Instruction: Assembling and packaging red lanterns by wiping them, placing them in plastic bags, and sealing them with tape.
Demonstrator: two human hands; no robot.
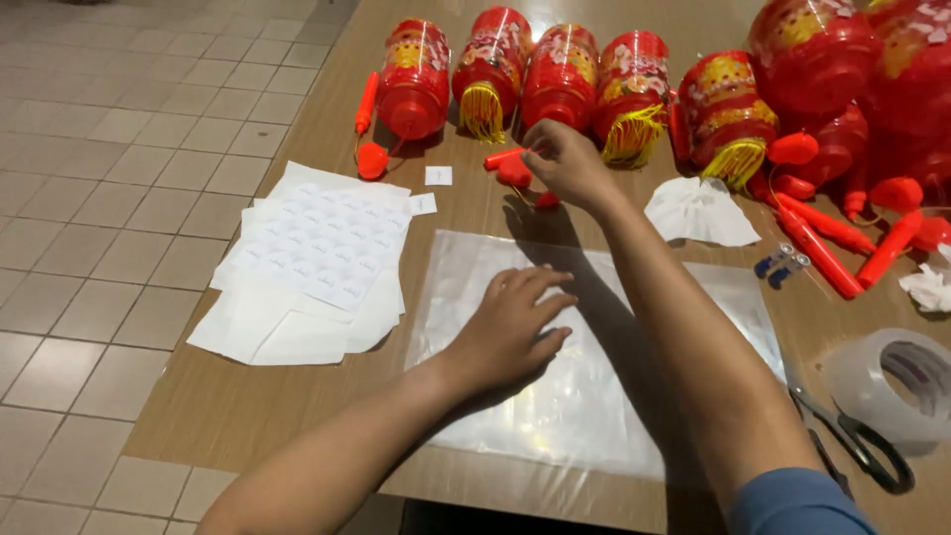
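The left hand (510,332) is laid flat, fingers spread and holding nothing, on the clear plastic bags (594,396), which are thereby pinned to the wooden worktop (475,213). The right hand (565,159) is extended beyond them, fingertips pinched narrow on a thin cord above small red lantern parts (515,170). 5 red lanterns (560,74) are laid in a row behind, within reach. Sticker sheets (317,248) lie at left; scissors (857,441) and tape roll (892,381) at right.
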